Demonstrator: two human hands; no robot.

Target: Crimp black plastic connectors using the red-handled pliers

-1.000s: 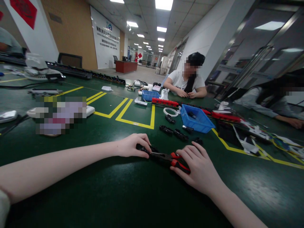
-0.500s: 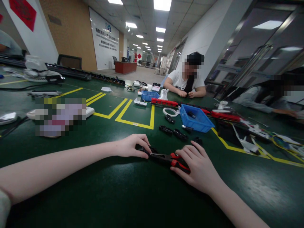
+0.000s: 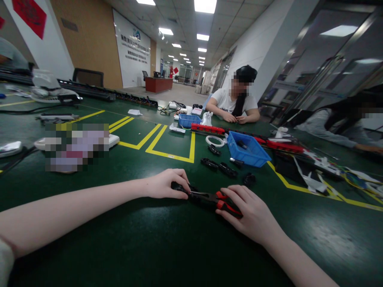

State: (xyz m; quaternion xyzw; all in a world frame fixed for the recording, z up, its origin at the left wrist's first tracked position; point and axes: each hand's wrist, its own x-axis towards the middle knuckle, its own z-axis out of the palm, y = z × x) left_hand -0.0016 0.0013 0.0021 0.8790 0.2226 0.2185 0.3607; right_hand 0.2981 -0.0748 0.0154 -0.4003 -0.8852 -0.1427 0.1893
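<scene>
On the green table, my left hand (image 3: 166, 183) is closed over a small black part (image 3: 178, 186) and presses it down. My right hand (image 3: 249, 213) grips the red-and-black handles of a pair of pliers (image 3: 209, 198). The pliers' dark jaws point left and meet the black part under my left fingers. Both forearms rest low over the table. Several loose black parts (image 3: 223, 167) lie just beyond my hands.
A blue bin (image 3: 249, 150) stands beyond the pliers, with a white tape ring (image 3: 214, 140) and a red-and-black strip (image 3: 208, 128) behind it. Yellow lines (image 3: 167, 153) mark the table. Two people sit at the far and right sides. A blurred item (image 3: 74, 145) lies left.
My right hand has slid slightly down and right along the pliers' handles, uncovering a black part beyond it. My left hand has stayed in place.
</scene>
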